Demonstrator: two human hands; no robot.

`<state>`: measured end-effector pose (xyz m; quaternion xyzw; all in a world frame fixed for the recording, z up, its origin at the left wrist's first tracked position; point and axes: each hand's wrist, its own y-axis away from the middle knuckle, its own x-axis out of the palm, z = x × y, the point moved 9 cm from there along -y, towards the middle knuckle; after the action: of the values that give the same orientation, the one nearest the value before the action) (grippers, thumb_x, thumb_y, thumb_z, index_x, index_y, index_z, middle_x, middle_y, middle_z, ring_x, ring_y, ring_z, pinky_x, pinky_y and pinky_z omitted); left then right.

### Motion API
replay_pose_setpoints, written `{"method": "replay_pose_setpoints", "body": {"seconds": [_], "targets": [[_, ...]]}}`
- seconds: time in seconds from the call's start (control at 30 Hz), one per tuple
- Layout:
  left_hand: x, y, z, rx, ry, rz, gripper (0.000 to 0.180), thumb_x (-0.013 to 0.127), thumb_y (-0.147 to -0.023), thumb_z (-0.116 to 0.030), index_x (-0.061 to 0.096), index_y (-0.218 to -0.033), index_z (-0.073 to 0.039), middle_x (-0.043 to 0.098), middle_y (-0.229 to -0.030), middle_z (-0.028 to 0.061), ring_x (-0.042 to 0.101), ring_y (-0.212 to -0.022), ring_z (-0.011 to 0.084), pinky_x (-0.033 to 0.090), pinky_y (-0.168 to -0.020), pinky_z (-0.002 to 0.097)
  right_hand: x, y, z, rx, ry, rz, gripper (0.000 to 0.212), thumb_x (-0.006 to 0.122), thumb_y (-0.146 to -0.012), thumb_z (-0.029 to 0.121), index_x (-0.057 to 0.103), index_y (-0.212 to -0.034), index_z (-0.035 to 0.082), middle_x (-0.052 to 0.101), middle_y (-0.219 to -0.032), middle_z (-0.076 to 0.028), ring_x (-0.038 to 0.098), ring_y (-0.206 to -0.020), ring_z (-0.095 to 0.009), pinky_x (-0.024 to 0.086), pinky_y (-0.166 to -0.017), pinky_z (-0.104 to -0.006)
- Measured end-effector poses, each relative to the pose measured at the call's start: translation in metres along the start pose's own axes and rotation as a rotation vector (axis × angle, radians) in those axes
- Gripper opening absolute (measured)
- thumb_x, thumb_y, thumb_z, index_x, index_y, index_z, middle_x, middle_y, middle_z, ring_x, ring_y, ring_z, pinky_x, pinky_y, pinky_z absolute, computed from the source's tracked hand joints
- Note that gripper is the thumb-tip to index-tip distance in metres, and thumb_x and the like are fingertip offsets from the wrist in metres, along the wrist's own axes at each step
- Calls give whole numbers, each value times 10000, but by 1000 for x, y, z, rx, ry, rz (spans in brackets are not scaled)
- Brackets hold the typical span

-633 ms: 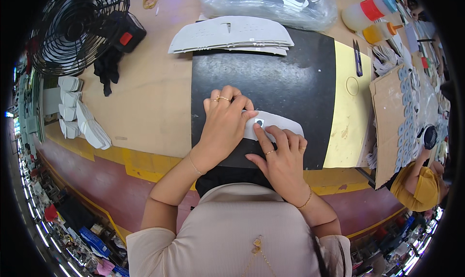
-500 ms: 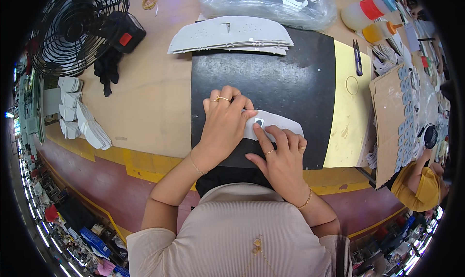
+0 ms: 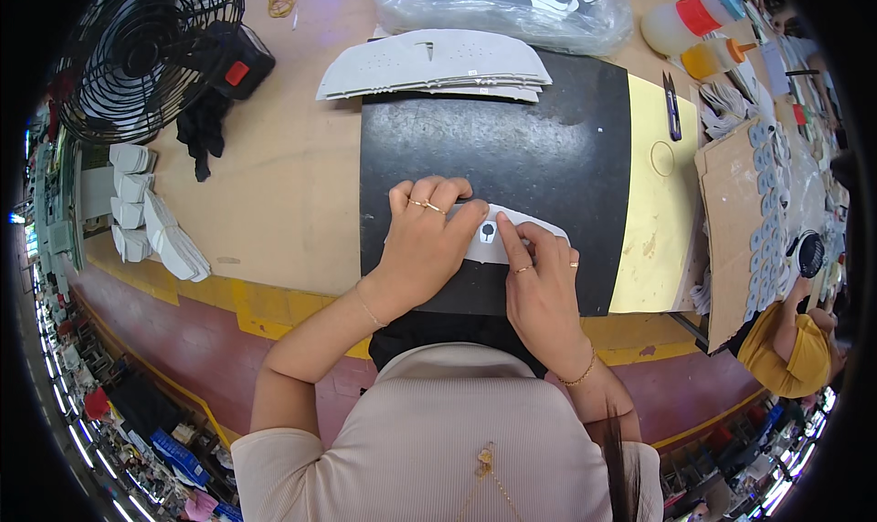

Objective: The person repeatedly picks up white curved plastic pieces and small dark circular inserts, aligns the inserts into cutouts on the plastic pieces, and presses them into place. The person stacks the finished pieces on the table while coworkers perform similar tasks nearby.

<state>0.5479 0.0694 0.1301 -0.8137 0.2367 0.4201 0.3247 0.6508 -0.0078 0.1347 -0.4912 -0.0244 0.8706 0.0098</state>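
Low over the black mat [image 3: 493, 147], a white curved flat piece [image 3: 491, 255] lies under both my hands. It bears a small pale patch [image 3: 489, 231] with a dark rounded mark. My left hand [image 3: 425, 234] is closed over the piece's left end, thumb on top and fingers curled beyond its far edge. My right hand [image 3: 545, 280] grips its right part, with the index finger against the far edge beside the patch. My right thumb is mostly hidden. Farther off, a stack of larger white curved pieces [image 3: 429, 61] rests on the mat's far edge.
At the far left stands a black fan [image 3: 142, 56]; white cut pieces [image 3: 169, 234] lie nearer. A clear bag of grey and white pieces [image 3: 502, 15] sits at the back. Bottles [image 3: 694, 20], snips [image 3: 672, 106] and a cardboard sheet [image 3: 731, 239] with grey pieces are on the right.
My right index finger has slid off the patch to the far edge, so the dark mark shows fully. The right thumb has drawn in, and my left hand has shifted slightly nearer.
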Motion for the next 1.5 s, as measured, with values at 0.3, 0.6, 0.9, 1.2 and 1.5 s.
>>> {"method": "replay_pose_setpoints", "body": {"seconds": [0.3, 0.6, 0.9, 1.2, 1.5], "targets": [[-7, 26, -11, 130, -28, 148, 390, 700, -849, -101, 663, -1236, -70, 581, -1394, 97, 518, -1328, 280, 381, -1062, 490, -2, 7, 5, -33, 95, 51, 588, 583, -830, -35, 574, -1414, 23, 553, -1292, -107, 552, -1080, -262, 411, -969, -415], [-6, 26, -22, 148, -192, 247, 465, 706, -847, -125, 636, -1303, -66, 552, -1449, 107, 496, -1373, 276, 390, -1098, 507, -3, 13, 13, -132, 242, 24, 526, 612, -842, 46, 616, -1368, 37, 571, -1336, -94, 556, -1126, -255, 398, -964, -405], [-3, 35, -20, 143, -132, 215, 544, 733, -816, -121, 618, -1347, -112, 513, -1484, 136, 471, -1391, 325, 349, -1149, 513, -21, -12, -18, 11, 132, -117, 340, 727, -897, 137, 670, -1230, 107, 587, -1283, -62, 525, -1162, -272, 334, -959, -415], [-3, 31, -28, 141, -175, 235, 578, 770, -765, -153, 621, -1322, -107, 492, -1500, 129, 442, -1412, 327, 349, -1144, 529, -19, -37, -11, 68, -61, 15, 136, 686, -923, 84, 566, -986, 70, 646, -900, -87, 658, -860, -293, 470, -788, -406], [-4, 29, -33, 161, -203, 227, 529, 761, -782, -178, 636, -1285, -69, 530, -1437, 137, 465, -1386, 324, 394, -1112, 545, -23, -43, -13, 121, -277, 27, 113, 662, -952, 71, 577, -1021, 45, 674, -943, -135, 680, -781, -358, 538, -668, -419]]}}
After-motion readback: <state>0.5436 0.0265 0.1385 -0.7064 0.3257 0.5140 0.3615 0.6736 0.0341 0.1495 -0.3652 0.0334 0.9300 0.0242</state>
